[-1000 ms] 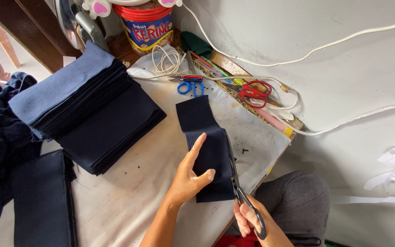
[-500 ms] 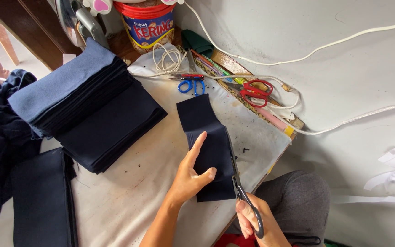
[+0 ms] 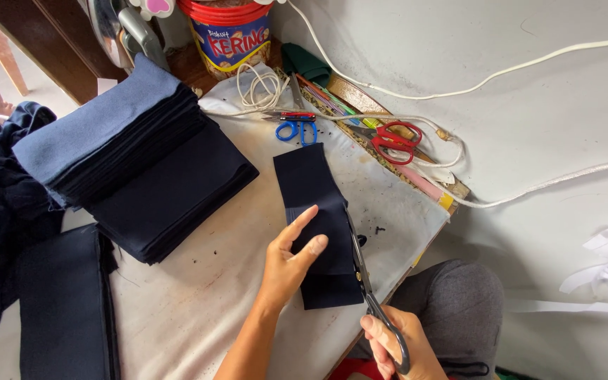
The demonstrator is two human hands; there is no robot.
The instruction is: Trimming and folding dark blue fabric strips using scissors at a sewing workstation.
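Under both hands lies a worktop (image 3: 198, 309) covered in stained pale cloth, pushed against a grey wall (image 3: 501, 77) along which two white cables (image 3: 529, 188) run; more pale cord (image 3: 258, 88) lies coiled at the worktop's far end.

One narrow strip of dark navy fabric (image 3: 311, 190) lies flat on the worktop, running away from the person. The left hand (image 3: 286, 264) presses down on its near half, palm flat, fingers spread and closed on nothing. Just right of that hand, the right hand (image 3: 395, 345) has its grip closed through the handles of one pair of long dark shears (image 3: 360, 271), whose blades lie along the strip's right edge; how far the blades are parted cannot be told.

Well to the left of the left hand stands one tall stack of folded navy pieces (image 3: 135, 169), with a further dark bundle (image 3: 65, 309) beside it. Beyond the strip lie two more pairs of scissors: one blue-handled (image 3: 297, 128), one red-handled (image 3: 392, 137). One red-lidded tub (image 3: 232, 35) stands at the far edge. Below the right hand shows a grey-trousered knee (image 3: 459, 317).
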